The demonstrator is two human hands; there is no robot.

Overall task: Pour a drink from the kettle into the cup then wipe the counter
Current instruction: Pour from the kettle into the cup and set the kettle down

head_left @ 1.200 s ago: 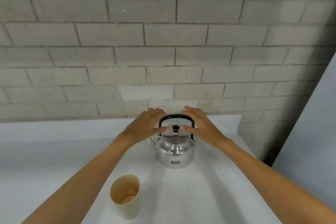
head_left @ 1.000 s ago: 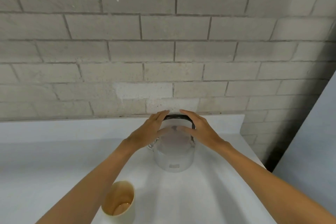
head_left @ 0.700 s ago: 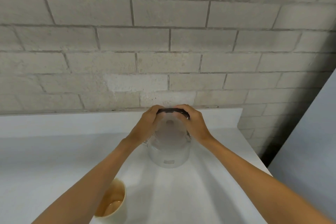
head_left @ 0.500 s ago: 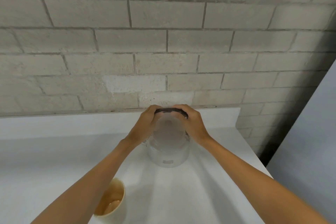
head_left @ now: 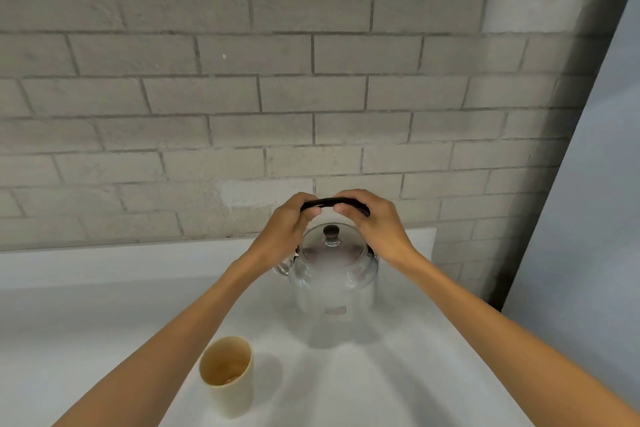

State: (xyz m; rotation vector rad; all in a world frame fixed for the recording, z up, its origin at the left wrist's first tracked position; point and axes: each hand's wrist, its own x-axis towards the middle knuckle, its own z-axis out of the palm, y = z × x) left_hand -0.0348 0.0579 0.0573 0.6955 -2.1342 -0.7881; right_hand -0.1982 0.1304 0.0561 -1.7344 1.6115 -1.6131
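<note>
A shiny steel kettle with a black knob on its lid stands on the white counter, its spout pointing left. Its black arched handle stands upright over the lid. My left hand grips the handle's left end and my right hand grips its right end. A cream cup stands upright nearer to me and left of the kettle, beside my left forearm. A little brownish liquid shows at its bottom.
A grey brick wall rises directly behind the counter. The counter's right edge runs diagonally below my right forearm. A pale grey panel stands at the right, with a dark gap between it and the wall.
Both hands came in from either side of the lid and closed on the kettle's handle. The kettle stays on the counter. The view has shifted upward a little.
</note>
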